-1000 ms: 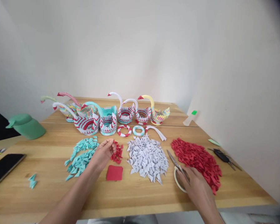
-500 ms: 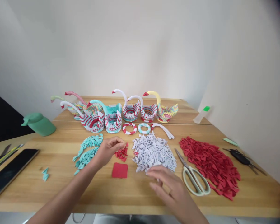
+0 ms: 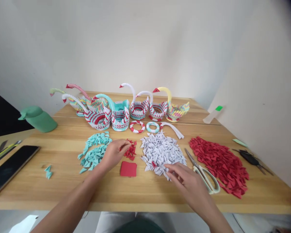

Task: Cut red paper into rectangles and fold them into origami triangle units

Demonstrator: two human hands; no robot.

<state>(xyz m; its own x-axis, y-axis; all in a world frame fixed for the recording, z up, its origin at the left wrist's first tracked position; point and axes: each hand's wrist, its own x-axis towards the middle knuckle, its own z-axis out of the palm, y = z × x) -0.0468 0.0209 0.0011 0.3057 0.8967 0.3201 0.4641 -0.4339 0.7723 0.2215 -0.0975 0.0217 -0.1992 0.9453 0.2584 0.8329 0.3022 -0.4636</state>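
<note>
From my head view, my left hand (image 3: 115, 153) is over the table (image 3: 63, 191), left of its middle, thumb and fingertips pinched shut at the small red pieces (image 3: 131, 153); I cannot tell whether they grip one. My right hand (image 3: 189, 182) is nearer the table's near edge, thumb and fingers slightly apart beside the white pieces (image 3: 162, 150); I cannot make out anything held. A red piece (image 3: 154, 164) lies among the white ones. The red square (image 3: 128, 169) lies between my hands, toward the near edge. Turquoise pieces (image 3: 93, 157) lie toward the left edge, and the phone (image 3: 13, 166) is near the front left corner. Scissors (image 3: 196, 167) and a big red heap (image 3: 219, 166) lie toward the right edge. Paper swans (image 3: 120, 120) stand toward the far edge.
</note>
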